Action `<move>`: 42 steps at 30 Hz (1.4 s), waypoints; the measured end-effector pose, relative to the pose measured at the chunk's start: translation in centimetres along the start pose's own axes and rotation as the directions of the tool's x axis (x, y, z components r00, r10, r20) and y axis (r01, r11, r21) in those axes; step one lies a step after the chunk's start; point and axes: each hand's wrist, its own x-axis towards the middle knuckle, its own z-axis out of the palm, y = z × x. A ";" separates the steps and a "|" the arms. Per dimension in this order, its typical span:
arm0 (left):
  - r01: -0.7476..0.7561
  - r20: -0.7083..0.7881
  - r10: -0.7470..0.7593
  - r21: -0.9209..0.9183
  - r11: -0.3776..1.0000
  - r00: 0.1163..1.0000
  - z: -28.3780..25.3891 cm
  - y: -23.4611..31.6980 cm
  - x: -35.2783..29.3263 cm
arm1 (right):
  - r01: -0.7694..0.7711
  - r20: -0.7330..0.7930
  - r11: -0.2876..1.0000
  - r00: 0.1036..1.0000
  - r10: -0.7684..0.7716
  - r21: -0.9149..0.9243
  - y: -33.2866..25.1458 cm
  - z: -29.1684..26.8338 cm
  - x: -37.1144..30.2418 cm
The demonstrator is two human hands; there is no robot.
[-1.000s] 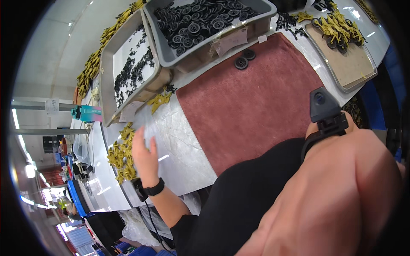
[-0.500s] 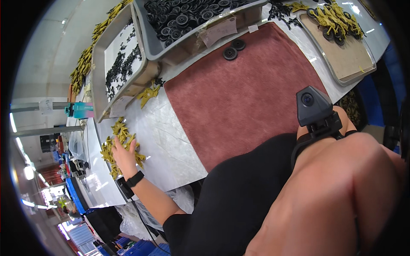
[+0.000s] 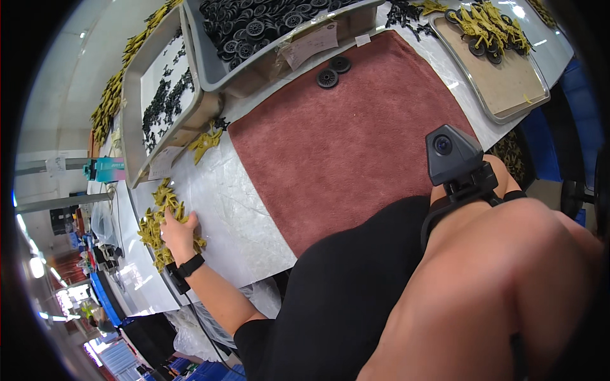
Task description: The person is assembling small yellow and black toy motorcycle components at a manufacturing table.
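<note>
Left hand [image 3: 178, 230] lies palm-down on a heap of olive-yellow plastic parts [image 3: 155, 219] at the counter's [image 3: 244, 209] left edge — grip closing loosely over them. Parts are small, angular, jumbled. Right hand hidden behind the forearm; grip state cannot be told. Since the earlier frame, little has moved — the left hand remains on the heap.

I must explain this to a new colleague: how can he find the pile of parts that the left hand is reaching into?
Start at the dark red mat in the table's middle and go left over the white sheet to the table's edge. The olive-yellow parts pile lies there under the left hand. Unlike the black wheels nearby, it sits loose, outside any bin.
</note>
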 end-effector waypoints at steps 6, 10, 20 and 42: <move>-0.285 -0.426 0.132 -0.318 0.904 0.895 -0.7 1.1 -1.5 | 0.008 -0.012 1.000 1.000 -0.009 -0.027 0.0 0.3 0.0; 0.016 -0.104 0.509 -0.974 -0.226 0.855 -3.8 6.6 -6.6 | 0.000 -0.005 1.000 1.000 0.000 0.003 0.8 -0.5 -0.3; 0.550 0.243 0.682 -0.788 -0.275 0.690 -2.2 13.1 -11.7 | 0.004 -0.023 0.999 1.000 -0.005 -0.040 0.8 0.2 -0.6; -0.638 -0.460 0.577 -0.756 0.144 0.675 -0.2 16.0 -12.6 | -0.495 -0.594 0.753 0.786 0.175 -0.434 1.4 -3.3 -2.3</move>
